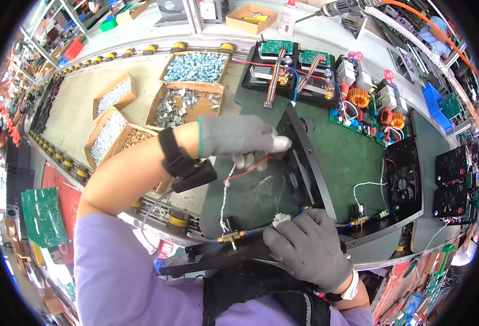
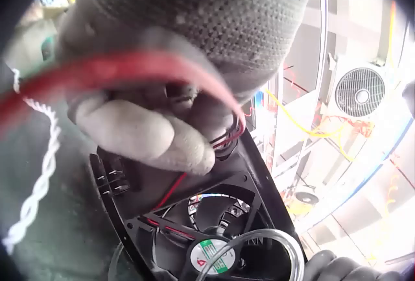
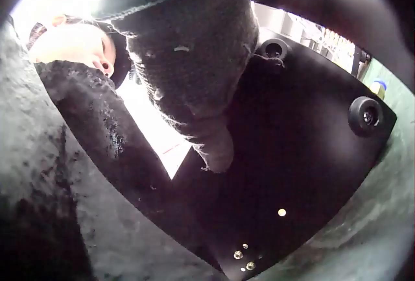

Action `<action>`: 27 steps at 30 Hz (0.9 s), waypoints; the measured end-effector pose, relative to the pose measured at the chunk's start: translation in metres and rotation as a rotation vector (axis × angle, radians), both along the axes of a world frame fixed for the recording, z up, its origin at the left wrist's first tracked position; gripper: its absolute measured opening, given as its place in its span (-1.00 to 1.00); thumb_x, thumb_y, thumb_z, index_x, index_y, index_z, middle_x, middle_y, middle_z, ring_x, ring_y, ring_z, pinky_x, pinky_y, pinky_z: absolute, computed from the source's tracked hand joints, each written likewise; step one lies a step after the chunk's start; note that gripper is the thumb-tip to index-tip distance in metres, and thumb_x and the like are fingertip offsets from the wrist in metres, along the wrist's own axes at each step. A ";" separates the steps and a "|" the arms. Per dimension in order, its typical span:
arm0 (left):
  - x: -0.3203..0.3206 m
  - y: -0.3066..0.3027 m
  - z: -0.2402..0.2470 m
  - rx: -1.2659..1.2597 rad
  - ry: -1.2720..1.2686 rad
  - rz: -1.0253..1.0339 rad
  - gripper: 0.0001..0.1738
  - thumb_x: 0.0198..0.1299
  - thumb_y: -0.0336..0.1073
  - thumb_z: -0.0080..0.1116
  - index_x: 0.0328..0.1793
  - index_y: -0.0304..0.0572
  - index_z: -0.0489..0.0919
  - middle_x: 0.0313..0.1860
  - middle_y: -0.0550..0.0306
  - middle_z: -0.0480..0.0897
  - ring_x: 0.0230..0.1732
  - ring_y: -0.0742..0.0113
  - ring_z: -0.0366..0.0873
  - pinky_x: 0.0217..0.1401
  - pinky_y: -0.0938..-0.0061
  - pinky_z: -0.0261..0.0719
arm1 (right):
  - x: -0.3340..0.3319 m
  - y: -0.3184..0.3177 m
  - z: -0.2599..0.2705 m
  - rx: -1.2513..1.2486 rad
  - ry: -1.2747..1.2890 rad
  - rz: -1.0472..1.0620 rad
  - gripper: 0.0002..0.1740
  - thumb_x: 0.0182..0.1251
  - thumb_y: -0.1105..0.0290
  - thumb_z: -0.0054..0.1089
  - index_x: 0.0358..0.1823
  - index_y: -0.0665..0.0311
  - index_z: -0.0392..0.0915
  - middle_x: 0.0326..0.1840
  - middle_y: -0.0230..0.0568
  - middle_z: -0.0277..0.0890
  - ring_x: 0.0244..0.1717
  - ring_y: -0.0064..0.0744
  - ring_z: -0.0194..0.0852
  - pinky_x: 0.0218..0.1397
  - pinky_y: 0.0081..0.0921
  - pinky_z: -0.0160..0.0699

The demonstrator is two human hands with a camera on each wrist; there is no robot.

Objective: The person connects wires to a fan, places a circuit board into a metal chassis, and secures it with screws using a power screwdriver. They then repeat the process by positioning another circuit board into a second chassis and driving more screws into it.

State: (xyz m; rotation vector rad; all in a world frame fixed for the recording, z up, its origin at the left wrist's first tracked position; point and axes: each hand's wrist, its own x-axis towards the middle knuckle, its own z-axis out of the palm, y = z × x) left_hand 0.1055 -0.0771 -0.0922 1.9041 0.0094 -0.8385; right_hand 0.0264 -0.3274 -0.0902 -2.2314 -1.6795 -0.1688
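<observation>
My gloved left hand [image 1: 245, 138] is at the top of an upright black metal panel [image 1: 311, 168], its fingers curled around a red wire [image 1: 253, 169]. In the left wrist view those fingertips pinch the wire close to the panel, above a black cooling fan [image 2: 214, 255]. My gloved right hand [image 1: 310, 247] grips the black chassis at its near edge, fingers bent over it beside a white connector [image 1: 281, 219]. The right wrist view shows the thumb [image 3: 217, 148] against a black plate with round rubber feet [image 3: 367, 117]. A brass fitting [image 1: 232, 237] with a white twisted wire sits on the chassis to the left.
Cardboard boxes of small metal parts [image 1: 196, 68] stand at the left by the rollers. Circuit boards with copper coils [image 1: 359, 98] lie at the back right of the green mat [image 1: 245, 201]. Another fan panel [image 1: 404, 182] stands at the right. A screwdriver tool [image 1: 340, 7] hangs above.
</observation>
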 end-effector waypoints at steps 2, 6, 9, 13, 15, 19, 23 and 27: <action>-0.008 -0.002 0.014 0.093 0.121 -0.110 -0.46 0.22 0.02 0.31 0.02 -0.38 0.54 -0.50 0.17 0.62 -0.58 0.55 0.51 -0.55 0.63 0.44 | 0.000 0.001 -0.002 0.013 -0.003 -0.003 -0.74 0.12 0.32 0.12 -0.13 0.15 0.52 -0.41 -0.39 0.43 -0.35 -0.40 0.46 -0.25 -0.38 0.37; -0.042 -0.008 0.018 0.037 0.030 0.014 -0.44 0.08 -0.07 0.42 -0.06 -0.43 0.49 -0.51 0.16 0.62 -0.60 0.55 0.45 -0.58 0.61 0.37 | 0.001 0.001 -0.004 0.040 -0.043 0.005 -0.77 0.10 0.31 0.14 -0.18 0.13 0.52 -0.43 -0.42 0.39 -0.37 -0.42 0.43 -0.27 -0.41 0.33; -0.054 -0.008 0.023 0.055 0.099 -0.108 -0.44 0.11 -0.08 0.38 0.00 -0.47 0.51 -0.51 0.19 0.62 -0.56 0.57 0.46 -0.56 0.59 0.37 | 0.001 -0.001 -0.001 0.010 -0.043 0.015 -0.78 0.08 0.30 0.15 -0.21 0.11 0.51 -0.44 -0.44 0.37 -0.38 -0.44 0.41 -0.29 -0.43 0.31; -0.054 0.034 0.007 0.746 -0.605 -0.285 -0.65 0.22 -0.13 0.25 0.05 -0.10 0.59 -0.45 0.00 0.66 -0.44 0.04 0.63 -0.36 0.20 0.51 | 0.000 -0.001 -0.002 0.018 -0.053 0.018 -0.79 0.07 0.30 0.16 -0.23 0.10 0.51 -0.45 -0.45 0.36 -0.38 -0.45 0.41 -0.30 -0.44 0.30; -0.053 0.049 0.011 0.797 -0.530 -0.349 -0.67 0.25 -0.11 0.18 0.07 -0.05 0.60 -0.38 -0.04 0.67 -0.30 -0.03 0.64 -0.22 0.16 0.54 | -0.001 -0.001 -0.003 0.021 -0.061 0.011 -0.79 0.07 0.30 0.16 -0.23 0.09 0.51 -0.44 -0.45 0.36 -0.37 -0.45 0.41 -0.30 -0.43 0.30; -0.061 0.050 0.001 0.768 -0.367 -0.292 -0.64 0.30 -0.07 0.08 0.15 0.01 0.57 -0.31 -0.10 0.68 -0.17 -0.10 0.67 -0.07 0.09 0.56 | -0.001 0.001 -0.005 0.040 -0.063 -0.008 -0.79 0.07 0.29 0.16 -0.23 0.09 0.51 -0.43 -0.45 0.38 -0.35 -0.45 0.43 -0.30 -0.43 0.30; -0.060 0.051 -0.025 0.811 -0.412 -0.003 -0.55 0.31 0.05 0.16 0.12 -0.10 0.56 -0.40 -0.13 0.63 -0.31 -0.09 0.65 -0.23 0.15 0.55 | 0.001 0.002 -0.003 0.005 -0.063 -0.004 -0.79 0.07 0.29 0.16 -0.23 0.09 0.51 -0.42 -0.45 0.39 -0.35 -0.45 0.44 -0.30 -0.42 0.31; -0.056 0.039 -0.039 0.226 -0.164 0.156 -0.51 0.35 0.11 0.13 0.07 -0.19 0.57 -0.46 0.14 0.62 -0.46 0.36 0.57 -0.33 0.37 0.53 | 0.001 0.002 -0.005 0.033 -0.064 -0.004 -0.78 0.06 0.30 0.17 -0.23 0.09 0.51 -0.43 -0.45 0.39 -0.37 -0.46 0.43 -0.31 -0.43 0.30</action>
